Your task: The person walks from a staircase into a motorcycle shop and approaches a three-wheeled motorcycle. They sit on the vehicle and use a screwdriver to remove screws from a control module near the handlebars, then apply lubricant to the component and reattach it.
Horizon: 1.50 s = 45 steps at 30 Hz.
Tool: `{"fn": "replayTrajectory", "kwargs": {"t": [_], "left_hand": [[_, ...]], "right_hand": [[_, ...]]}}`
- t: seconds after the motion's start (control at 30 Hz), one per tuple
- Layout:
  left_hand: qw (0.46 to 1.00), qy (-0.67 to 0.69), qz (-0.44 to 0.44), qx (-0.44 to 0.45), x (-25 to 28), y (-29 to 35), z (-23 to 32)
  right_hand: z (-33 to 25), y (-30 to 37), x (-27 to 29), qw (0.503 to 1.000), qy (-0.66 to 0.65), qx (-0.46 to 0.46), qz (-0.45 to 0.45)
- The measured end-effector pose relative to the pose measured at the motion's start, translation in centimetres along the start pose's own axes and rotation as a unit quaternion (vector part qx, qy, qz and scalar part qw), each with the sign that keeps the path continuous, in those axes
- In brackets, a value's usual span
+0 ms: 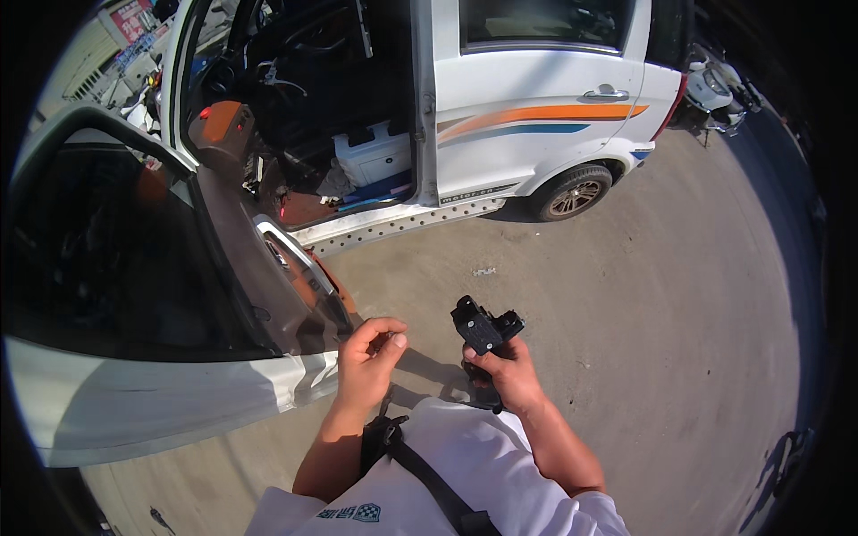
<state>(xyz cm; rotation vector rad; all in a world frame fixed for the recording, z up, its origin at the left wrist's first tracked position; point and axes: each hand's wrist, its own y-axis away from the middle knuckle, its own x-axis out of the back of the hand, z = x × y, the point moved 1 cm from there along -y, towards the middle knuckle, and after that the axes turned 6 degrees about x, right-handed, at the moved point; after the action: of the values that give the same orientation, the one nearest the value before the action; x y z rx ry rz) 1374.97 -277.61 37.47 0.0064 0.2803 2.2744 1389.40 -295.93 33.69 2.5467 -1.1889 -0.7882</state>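
My right hand [511, 375] grips a black plastic mechanism [483, 332] in front of my body. The part is blocky and angular, with small silver screws on its face; its exact kind I cannot tell. A dark lower portion of it reaches down beneath my fingers. To the left, my left hand [368, 362] is raised with thumb and forefinger pinched together and the other fingers curled. Whatever may lie in that pinch is too small to make out. Beside this hand stands the edge of the opened car door [170, 389], apart from the black part.
A white car [527, 116] with orange and blue stripes stands ahead, its front doorway open. Inside sits a white box [374, 157]. A perforated metal side step [411, 221] runs below the sill. Parked at the far right is a scooter [718, 94]. A black strap crosses my shirt.
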Motion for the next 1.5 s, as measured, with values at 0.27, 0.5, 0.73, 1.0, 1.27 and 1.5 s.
{"fn": "replayTrajectory", "kwargs": {"t": [0.27, 0.5, 0.73, 1.0, 1.27, 1.5], "left_hand": [[0.990, 0.096, 0.099, 0.039, -1.5, -7.5, -0.7], [0.967, 0.170, 0.189, -0.014, -4.8, -14.4, -0.6], [0.925, 0.223, 0.305, -0.041, -3.7, -19.1, -1.7], [0.893, 0.265, 0.364, 0.007, 5.1, -29.3, -4.1], [0.835, 0.314, 0.451, 0.036, 13.5, -36.3, -0.4], [0.865, 0.244, 0.438, -0.022, 18.8, -39.9, 5.4]], "right_hand": [[-6.8, -13.6, -2.2, 0.963, 0.033, -0.042, -0.263], [-11.2, -24.1, -5.2, 0.909, 0.118, -0.055, -0.397], [-10.5, -32.7, -10.1, 0.773, 0.293, -0.079, -0.557], [-8.9, -44.0, -20.6, 0.729, 0.254, -0.033, -0.635], [-10.1, -53.5, -31.4, 0.612, 0.278, -0.147, -0.726], [-13.7, -66.9, -35.9, 0.781, 0.212, 0.169, -0.563]]}}
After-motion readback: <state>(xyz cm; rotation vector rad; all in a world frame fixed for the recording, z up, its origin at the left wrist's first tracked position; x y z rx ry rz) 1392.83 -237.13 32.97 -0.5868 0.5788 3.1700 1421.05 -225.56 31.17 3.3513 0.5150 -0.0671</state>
